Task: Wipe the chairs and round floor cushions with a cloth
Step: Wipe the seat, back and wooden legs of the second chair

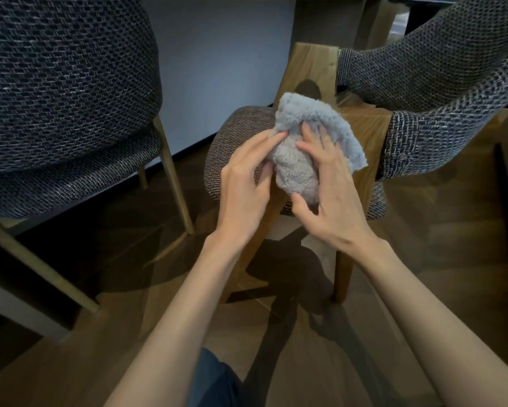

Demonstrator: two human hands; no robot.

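We see a cloth (314, 133) of thick, fluffy pile, soft and matt. The left chair (64, 92) and the right chair (441, 83) are both covered in coarse, nubbly woven fabric with a rough, flecked surface, and the leg (173, 177) of the left one is smooth wood with a dull finish. Under them we find a wooden floor (114, 342), smooth, with a faint sheen.

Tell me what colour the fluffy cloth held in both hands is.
Pale grey-blue; the fluffy cloth shows best in the head view, the only one given.
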